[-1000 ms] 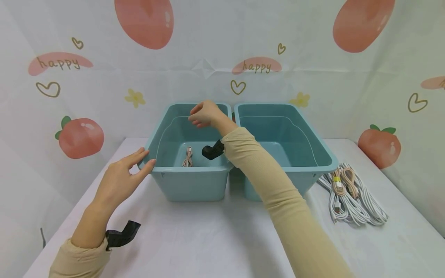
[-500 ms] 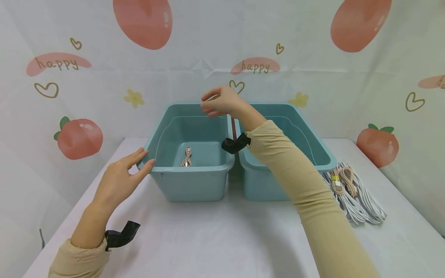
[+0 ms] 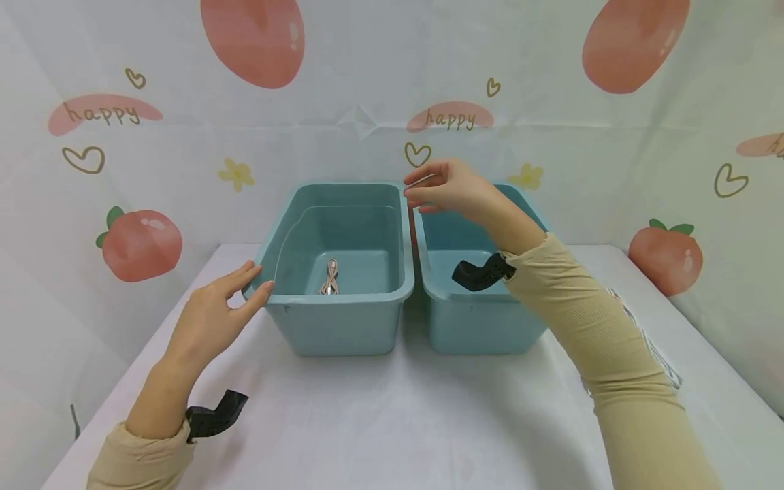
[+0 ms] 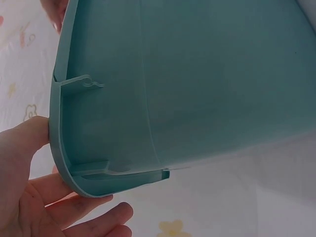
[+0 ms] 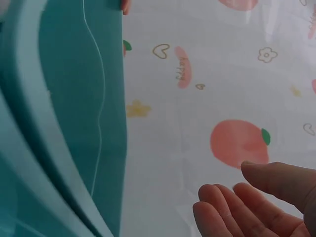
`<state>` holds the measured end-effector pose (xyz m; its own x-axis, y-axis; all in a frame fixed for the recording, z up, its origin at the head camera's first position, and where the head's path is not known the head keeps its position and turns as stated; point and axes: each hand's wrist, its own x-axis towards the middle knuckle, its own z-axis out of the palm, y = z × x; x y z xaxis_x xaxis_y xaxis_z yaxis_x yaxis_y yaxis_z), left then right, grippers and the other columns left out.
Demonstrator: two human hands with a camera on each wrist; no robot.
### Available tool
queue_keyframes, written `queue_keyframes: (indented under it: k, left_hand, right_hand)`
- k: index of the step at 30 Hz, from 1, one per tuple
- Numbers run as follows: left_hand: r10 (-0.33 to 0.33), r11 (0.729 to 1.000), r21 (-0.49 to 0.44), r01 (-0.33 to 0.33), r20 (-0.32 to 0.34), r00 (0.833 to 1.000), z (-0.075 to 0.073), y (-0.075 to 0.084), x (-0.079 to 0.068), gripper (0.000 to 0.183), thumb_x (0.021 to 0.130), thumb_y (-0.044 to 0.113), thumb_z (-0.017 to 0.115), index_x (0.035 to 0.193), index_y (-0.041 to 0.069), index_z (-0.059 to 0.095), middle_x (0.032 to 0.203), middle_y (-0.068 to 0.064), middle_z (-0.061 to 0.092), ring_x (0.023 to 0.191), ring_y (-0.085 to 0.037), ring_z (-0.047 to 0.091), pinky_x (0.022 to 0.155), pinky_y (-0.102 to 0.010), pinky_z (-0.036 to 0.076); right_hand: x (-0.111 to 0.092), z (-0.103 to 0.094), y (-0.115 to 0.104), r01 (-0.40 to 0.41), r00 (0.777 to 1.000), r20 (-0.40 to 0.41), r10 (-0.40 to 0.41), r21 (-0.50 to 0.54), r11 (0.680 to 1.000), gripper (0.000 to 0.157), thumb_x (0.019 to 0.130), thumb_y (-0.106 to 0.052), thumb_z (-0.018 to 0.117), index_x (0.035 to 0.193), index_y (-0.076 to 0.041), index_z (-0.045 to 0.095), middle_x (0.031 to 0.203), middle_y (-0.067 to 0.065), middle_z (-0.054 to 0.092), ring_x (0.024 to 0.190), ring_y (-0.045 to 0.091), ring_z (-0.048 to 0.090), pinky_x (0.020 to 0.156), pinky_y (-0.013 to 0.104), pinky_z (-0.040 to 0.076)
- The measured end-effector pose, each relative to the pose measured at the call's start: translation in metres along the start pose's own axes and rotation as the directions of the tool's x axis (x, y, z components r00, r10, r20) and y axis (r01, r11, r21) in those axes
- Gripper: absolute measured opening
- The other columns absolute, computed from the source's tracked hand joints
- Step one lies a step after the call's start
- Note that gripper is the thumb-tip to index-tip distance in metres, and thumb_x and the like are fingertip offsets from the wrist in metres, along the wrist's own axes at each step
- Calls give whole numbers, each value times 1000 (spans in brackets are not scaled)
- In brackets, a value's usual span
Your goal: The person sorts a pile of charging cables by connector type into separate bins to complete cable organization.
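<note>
My left hand [image 3: 211, 316] holds the front left corner of the left light-blue plastic bin [image 3: 343, 327]. In the left wrist view, the thumb [image 4: 34, 136] touches the rim, and some fingers pass behind its corner. Above the inner edge of the right bin [image 3: 484, 333] is my right hand [image 3: 456, 190], its fingers loosely bent and holding nothing. The right wrist view also shows this hand [image 5: 252, 207] with bare space between thumb and fingers. A small bundled pinkish cable [image 3: 330, 278] with a metal plug lies on the left bin's floor.
Both bins stand side by side on a white-covered table [image 3: 367, 422], a narrow gap between them. Right of the right bin lie white cables [image 3: 667, 367], mostly hidden behind my right sleeve [image 3: 588, 327]. A patterned cloth [image 3: 343, 82] hangs behind.
My right hand has risen from over the left bin and moved right to the other bin. The right sleeve now covers most of the cables. My left hand stays at the corner.
</note>
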<state>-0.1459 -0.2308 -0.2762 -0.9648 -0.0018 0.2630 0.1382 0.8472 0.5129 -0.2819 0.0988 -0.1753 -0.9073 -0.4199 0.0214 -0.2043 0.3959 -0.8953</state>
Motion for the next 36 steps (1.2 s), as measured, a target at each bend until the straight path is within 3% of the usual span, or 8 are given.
queue_keyframes:
  k: [13, 22, 27, 31, 36]
  left_hand:
    - [-7, 1000, -11, 7, -2, 1000, 1, -1, -2, 63, 93, 53, 46, 140, 12, 44, 147, -11, 40, 126, -46, 44, 96, -60, 39]
    - [-12, 1000, -12, 12, -5, 1000, 1, -1, -3, 62, 93, 53, 45, 140, 12, 44, 147, -10, 40, 124, -46, 46, 95, -59, 40]
    - [-8, 1000, -13, 8, -8, 1000, 1, -1, -2, 62, 93, 53, 45, 140, 12, 44, 147, -10, 40, 124, -46, 46, 96, -59, 40]
    - [-6, 1000, -18, 6, -4, 1000, 2, -1, -2, 62, 93, 53, 45, 141, 13, 43, 148, -9, 39, 125, -46, 45, 97, -59, 39]
    - [-3, 1000, -25, 3, -4, 1000, 2, 0, -1, 62, 93, 53, 45, 140, 13, 44, 148, -9, 39, 127, -45, 43, 98, -59, 38]
  right_hand:
    - [-57, -38, 35, 72, 989, -126, -72, -7, 997, 30, 89, -17, 63, 116, -3, 59, 96, -10, 70, 88, 3, 67, 78, 21, 56]
    - [-101, -62, 60, 81, 983, -168, -79, 11, 997, 20, 91, -16, 61, 110, -20, 64, 96, -17, 69, 90, 0, 67, 78, 18, 55]
    - [-122, -76, 78, 53, 972, -229, -54, -13, 999, 20, 92, -15, 59, 108, -27, 63, 95, -19, 69, 89, -1, 67, 77, 17, 55]
    - [-139, -87, 97, 48, 958, -284, -42, 13, 999, 23, 91, -11, 60, 108, -27, 64, 94, -18, 70, 86, 0, 68, 74, 17, 56]
    - [-159, -97, 122, -3, 938, -347, -12, -44, 999, 25, 90, -12, 60, 107, -31, 63, 93, -23, 68, 85, -4, 67, 70, 14, 55]
